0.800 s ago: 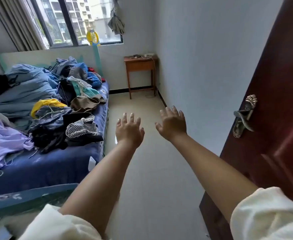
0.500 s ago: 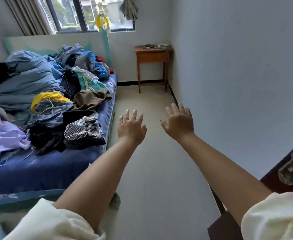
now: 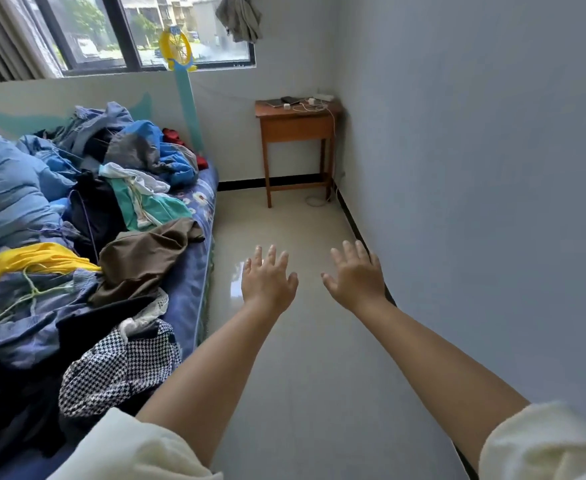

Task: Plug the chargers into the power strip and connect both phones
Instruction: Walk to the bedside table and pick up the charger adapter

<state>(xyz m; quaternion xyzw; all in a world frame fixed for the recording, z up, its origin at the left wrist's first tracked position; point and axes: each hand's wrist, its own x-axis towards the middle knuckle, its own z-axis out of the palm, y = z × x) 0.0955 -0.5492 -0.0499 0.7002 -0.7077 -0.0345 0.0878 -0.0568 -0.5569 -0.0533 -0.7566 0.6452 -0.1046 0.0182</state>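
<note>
A small wooden table [image 3: 296, 128] stands in the far right corner under the window. On its top lie a white power strip [image 3: 323, 97], two phones [image 3: 277, 102] [image 3: 290, 99], small white chargers [image 3: 287, 106] and loose white cable [image 3: 314, 108]. Which plugs are in the strip is too small to tell. My left hand [image 3: 267, 280] and my right hand [image 3: 355, 277] are stretched out in front of me over the floor, palms down, fingers spread, holding nothing. Both are well short of the table.
A bed [image 3: 194, 216] heaped with clothes and a blue quilt runs along the left. The blue-grey wall [image 3: 475, 202] closes the right side. A strip of pale tiled floor [image 3: 302, 341] leads between them to the table. A white cord [image 3: 315, 200] lies on the floor by the table leg.
The view has moved forward into the room and turned right; the dark door and its handle have left the frame. The table appears larger and closer. Both hands stay open and outstretched.
</note>
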